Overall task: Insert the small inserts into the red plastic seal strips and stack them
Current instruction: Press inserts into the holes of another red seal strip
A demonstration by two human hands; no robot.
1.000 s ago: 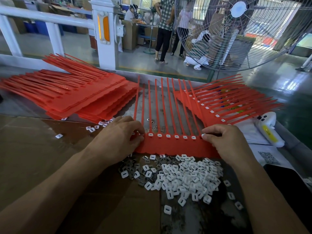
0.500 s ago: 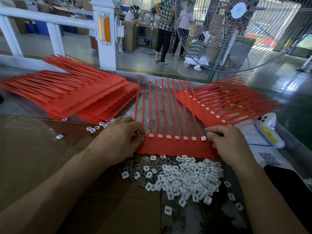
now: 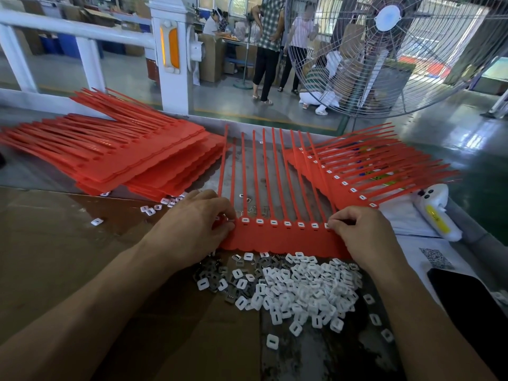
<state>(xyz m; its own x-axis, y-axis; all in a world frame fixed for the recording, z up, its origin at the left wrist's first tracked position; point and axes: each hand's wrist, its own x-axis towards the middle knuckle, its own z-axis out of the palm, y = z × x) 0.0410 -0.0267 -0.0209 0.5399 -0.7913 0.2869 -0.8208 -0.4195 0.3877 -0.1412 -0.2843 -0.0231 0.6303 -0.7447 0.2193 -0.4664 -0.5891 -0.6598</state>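
A red seal strip sheet [image 3: 280, 239] lies flat in front of me, its thin tails pointing away, with a row of white inserts [image 3: 287, 223] seated along its band. My left hand [image 3: 192, 225] pinches the sheet's left end. My right hand [image 3: 362, 232] pinches its right end, fingertips at the last insert. A heap of loose white inserts [image 3: 299, 287] lies just below the sheet. Red sheets without inserts are stacked at the left [image 3: 115, 158]. Sheets with inserts are stacked at the right [image 3: 365, 171].
Dark metal clips [image 3: 217, 273] mix into the heap's left side, and stray inserts [image 3: 154, 209] lie by the left stack. A white handheld device [image 3: 437, 213], a QR-code paper [image 3: 437, 258] and a black phone [image 3: 467, 295] sit right. A big fan [image 3: 398, 50] and people stand beyond.
My right hand has slid slightly along the sheet's right end, its fingertips closing over the last insert. My left hand stays at the left end.
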